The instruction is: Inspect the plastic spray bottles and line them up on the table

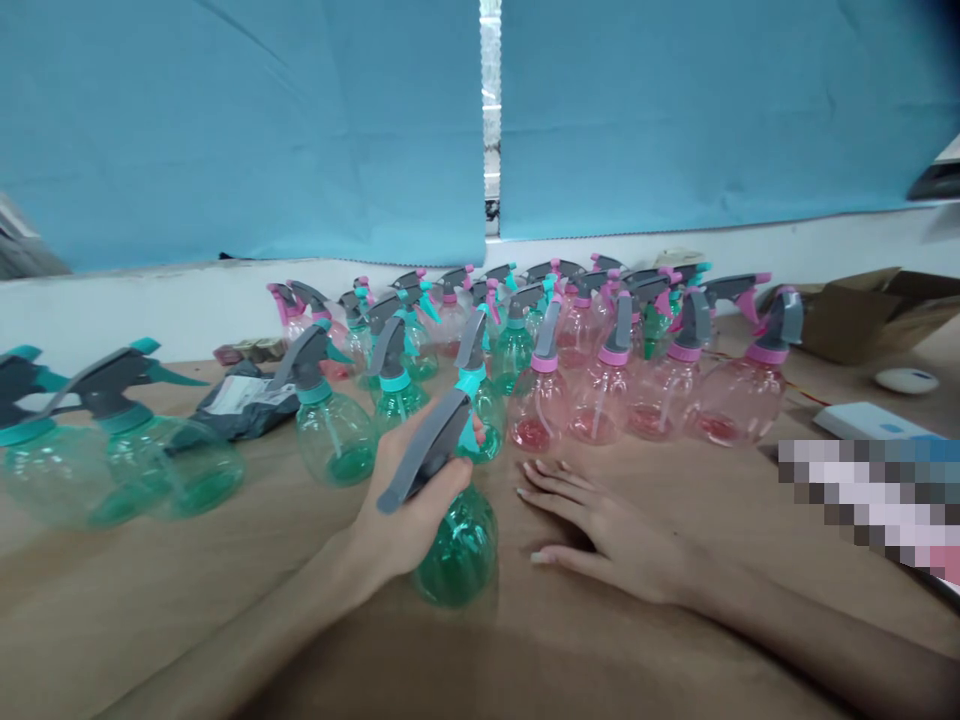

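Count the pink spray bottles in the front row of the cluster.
4 pink spray bottles, side by side beyond the right hand: leftmost, second, third, rightmost. More pink ones behind are partly hidden.

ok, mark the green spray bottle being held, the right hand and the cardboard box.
green spray bottle (459, 545), head view, on its round clear body.
right hand (611, 530), head view, on the back of the hand.
cardboard box (855, 335), head view, on its front wall.
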`<state>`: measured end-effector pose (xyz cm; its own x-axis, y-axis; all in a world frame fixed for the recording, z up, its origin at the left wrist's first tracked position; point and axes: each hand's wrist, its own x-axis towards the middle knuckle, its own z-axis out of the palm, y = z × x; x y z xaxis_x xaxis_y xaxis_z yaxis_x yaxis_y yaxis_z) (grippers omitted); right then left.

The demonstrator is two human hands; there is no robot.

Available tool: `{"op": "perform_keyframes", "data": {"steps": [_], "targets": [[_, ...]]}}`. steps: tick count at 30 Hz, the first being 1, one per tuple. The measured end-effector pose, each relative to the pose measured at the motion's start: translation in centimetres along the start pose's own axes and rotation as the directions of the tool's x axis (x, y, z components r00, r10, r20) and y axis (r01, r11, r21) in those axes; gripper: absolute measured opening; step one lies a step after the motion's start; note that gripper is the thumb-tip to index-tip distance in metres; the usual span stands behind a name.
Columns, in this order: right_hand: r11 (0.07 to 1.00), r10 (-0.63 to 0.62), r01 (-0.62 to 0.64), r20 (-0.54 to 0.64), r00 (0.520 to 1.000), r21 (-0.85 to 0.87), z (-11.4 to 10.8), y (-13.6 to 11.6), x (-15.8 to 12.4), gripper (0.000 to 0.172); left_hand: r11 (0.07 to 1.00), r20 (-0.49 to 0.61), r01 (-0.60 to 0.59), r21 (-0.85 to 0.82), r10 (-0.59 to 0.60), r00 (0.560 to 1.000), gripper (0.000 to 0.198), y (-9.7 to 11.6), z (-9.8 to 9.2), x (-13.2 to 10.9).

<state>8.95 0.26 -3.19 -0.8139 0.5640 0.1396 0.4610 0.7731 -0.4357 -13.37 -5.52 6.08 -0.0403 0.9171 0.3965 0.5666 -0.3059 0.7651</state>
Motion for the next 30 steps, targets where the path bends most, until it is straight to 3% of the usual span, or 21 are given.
{"op": "perform_keyframes", "data": {"steps": [7,12,15,22,30], "targets": [[1.0,-0.014,0.014,-0.015,1.0,0.027,0.17,0.19,-0.01,0.066,0.999,0.026,0.041,0.007,-0.041,0.999,0.008,-0.59,-0.12,-0.22],[1.0,-0.007,0.008,-0.018,1.0,0.018,0.19,0.21,0.01,0.067,0.994,0.033,0.081,-0.068,-0.079,0.996,0.035,-0.5,0.23,-0.35],[1.0,0.0,0.0,-0.003,1.0,0.003,0.06,0.1,0.01,0.067,0.991,0.034,0.103,-0.087,-0.1,0.994,0.038,-0.2,0.37,-0.3],[1.0,0.003,-0.003,0.008,1.0,-0.015,-0.07,0.01,0.03,0.067,0.994,0.008,0.086,-0.071,-0.086,0.996,0.009,0.13,0.34,-0.16],[1.0,0.01,-0.01,0.013,1.0,-0.005,-0.11,-0.02,0.03,0.066,0.994,0.033,0.085,-0.067,-0.083,0.996,0.002,-0.24,0.43,-0.2]]}}
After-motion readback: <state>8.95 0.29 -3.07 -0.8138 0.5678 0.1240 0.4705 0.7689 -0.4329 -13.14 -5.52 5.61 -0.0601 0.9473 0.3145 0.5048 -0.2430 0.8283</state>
